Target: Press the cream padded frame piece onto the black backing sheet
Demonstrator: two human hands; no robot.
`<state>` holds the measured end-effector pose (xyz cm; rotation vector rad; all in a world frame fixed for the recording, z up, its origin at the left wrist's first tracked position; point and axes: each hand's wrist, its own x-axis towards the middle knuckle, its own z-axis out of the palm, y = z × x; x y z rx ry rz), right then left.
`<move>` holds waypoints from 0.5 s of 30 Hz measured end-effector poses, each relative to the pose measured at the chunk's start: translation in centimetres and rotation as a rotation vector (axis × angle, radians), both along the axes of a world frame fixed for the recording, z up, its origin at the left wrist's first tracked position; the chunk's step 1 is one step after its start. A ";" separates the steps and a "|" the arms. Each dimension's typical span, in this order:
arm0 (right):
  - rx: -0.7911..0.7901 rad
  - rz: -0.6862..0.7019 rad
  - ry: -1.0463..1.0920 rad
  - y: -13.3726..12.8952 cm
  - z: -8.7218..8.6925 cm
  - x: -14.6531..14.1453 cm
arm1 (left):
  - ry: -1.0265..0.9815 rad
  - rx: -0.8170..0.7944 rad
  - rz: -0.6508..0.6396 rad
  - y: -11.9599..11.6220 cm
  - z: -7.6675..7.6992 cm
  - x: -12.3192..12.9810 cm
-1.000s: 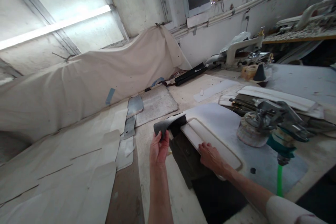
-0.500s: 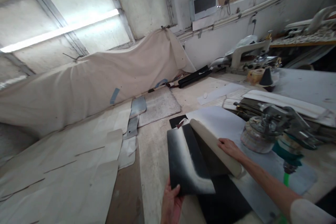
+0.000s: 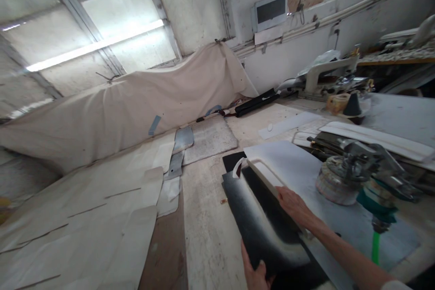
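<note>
A black panel [image 3: 251, 217] with a whitish L-shaped band lies tilted at lower centre. My left hand [image 3: 254, 269] grips its near edge, thumb on top and fingers beneath. My right hand [image 3: 292, 206] is closed on the edge of a beige piece [image 3: 267, 176], which stands up along the panel's right side. A scrap of white material shows at the panel's far corner. Part of a black sheet [image 3: 233, 161] shows beyond that corner. Under the beige piece spreads a pale grey sheet [image 3: 288, 154].
Two spray guns, one with a clear cup [image 3: 336, 181] and one teal [image 3: 379, 199] with a green hose, stand at the right. Pale cut pieces [image 3: 129, 208] cover the left. Cloth [image 3: 190, 86] drapes behind; a sewing machine [image 3: 312, 77] is at the back right.
The black panel has come down and right, closer to the beige piece, which now stands more upright. My left hand has moved right with the panel. The camera view has shifted slightly.
</note>
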<state>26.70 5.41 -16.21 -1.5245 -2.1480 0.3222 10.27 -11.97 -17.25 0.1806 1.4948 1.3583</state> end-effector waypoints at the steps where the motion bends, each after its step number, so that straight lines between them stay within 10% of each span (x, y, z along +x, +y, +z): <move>1: 0.026 0.002 0.004 -0.2 -0.1 -0.2 | 0.034 0.001 0.002 0.0 0.0 0.5; 10: 0.155 0.053 -0.040 -2.0 -1.7 -2.6 | 0.048 -0.020 -0.126 -1.6 -1.4 0.5; 15: 0.172 0.076 -0.053 -3.2 -2.5 -2.5 | 0.759 0.071 -0.166 -0.8 0.6 -4.9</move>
